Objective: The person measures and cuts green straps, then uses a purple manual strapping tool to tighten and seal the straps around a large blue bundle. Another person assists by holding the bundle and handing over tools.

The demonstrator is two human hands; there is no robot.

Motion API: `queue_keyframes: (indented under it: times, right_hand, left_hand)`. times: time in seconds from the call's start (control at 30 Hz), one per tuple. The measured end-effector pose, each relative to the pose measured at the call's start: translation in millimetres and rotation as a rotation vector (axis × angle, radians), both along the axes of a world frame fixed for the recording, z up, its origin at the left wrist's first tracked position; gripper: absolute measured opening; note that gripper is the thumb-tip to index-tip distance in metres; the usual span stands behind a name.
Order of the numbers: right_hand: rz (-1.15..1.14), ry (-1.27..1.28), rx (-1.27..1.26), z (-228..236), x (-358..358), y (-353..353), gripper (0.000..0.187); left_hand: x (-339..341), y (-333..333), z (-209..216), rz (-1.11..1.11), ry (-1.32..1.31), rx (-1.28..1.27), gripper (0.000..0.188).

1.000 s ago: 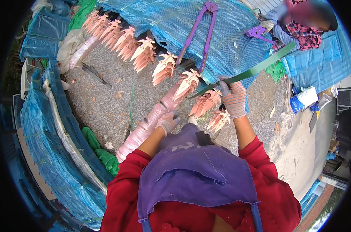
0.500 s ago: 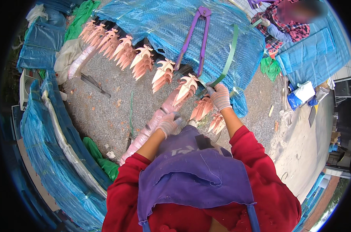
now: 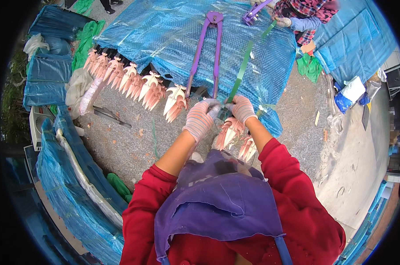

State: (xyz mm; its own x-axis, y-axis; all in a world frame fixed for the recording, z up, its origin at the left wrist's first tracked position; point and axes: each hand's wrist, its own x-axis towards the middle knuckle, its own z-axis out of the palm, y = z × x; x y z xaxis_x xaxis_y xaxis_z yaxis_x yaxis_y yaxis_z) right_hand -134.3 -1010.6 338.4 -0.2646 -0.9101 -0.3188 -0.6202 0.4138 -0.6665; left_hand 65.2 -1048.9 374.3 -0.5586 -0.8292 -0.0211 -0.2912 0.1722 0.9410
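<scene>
My right hand (image 3: 241, 109), in a striped work glove, pinches the near end of a green strapping band (image 3: 240, 73). The band runs up over a blue bubble-wrapped bundle (image 3: 164, 37) to a co-worker's gloved hand (image 3: 283, 22). My left hand (image 3: 200, 117), gloved alike, is closed with its fingertips next to my right hand; what they hold is hidden. Just beyond my hands lies a purple long-handled tool (image 3: 215, 18), its two handles pointing toward me. Pink spear-shaped ornaments (image 3: 175, 101) stick out of the bundle's near edge, with more (image 3: 230, 131) below my right hand.
A second purple tool (image 3: 251, 17) is near the co-worker. Blue wrapped bundles (image 3: 72, 190) stand at the left, and blue sheeting (image 3: 354, 39) lies far right. A dark metal bar (image 3: 111, 117) rests on gravel. Green plastic (image 3: 309, 67) and a white-blue sack (image 3: 351, 93) lie rightward.
My left hand has moved up and right, from beside a pink wrapped roll to beside my right hand. My right hand stays at the green band. The view has shifted slightly.
</scene>
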Motion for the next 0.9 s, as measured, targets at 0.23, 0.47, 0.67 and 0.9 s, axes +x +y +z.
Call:
queue_keyframes:
  times: [0.23,0.47,0.67,0.9]
  right_hand:
    - [0.217,0.250,0.102,8,-2,-7,0.025]
    - [0.153,-0.228,-0.002,36,-28,3,0.029]
    - [0.138,-0.364,-0.030,38,-45,9,0.034]
    - [-0.127,-0.461,-0.077,40,-45,18,0.027]
  left_hand:
    - [-99,-60,66,-0.063,-0.118,0.125,0.035]
    - [-111,-61,8,-0.028,0.258,0.663,0.018]
    - [-105,-56,-6,-0.092,0.218,0.620,0.019]
    - [-143,-89,-5,-0.110,0.234,0.564,0.025]
